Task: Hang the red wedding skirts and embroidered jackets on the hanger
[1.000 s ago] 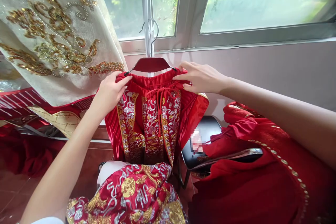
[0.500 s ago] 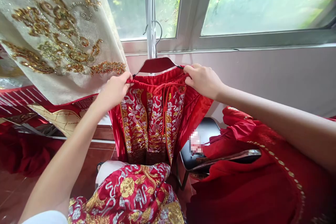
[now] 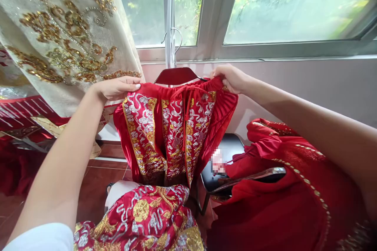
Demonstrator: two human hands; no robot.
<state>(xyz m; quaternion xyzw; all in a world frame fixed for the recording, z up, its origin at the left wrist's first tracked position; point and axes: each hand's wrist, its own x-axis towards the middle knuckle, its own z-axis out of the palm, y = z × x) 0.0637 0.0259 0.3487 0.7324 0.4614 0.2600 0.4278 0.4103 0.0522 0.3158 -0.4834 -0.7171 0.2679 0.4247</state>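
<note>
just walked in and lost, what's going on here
A person's left hand and right hand hold an embroidered red skirt spread at its waistband. A dark red hanger sits just behind the waistband; whether it is attached is hard to tell. Red clothes at the right partly cover a black chair.

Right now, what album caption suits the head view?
Left hand and right hand hold an embroidered red skirt by its waistband.

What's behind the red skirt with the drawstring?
Above the red skirt's waistband: the dark red hanger, a metal pole and pale wall. Part of a black chair shows past its right edge. Whatever lies directly behind the skirt's panels is covered.
</note>
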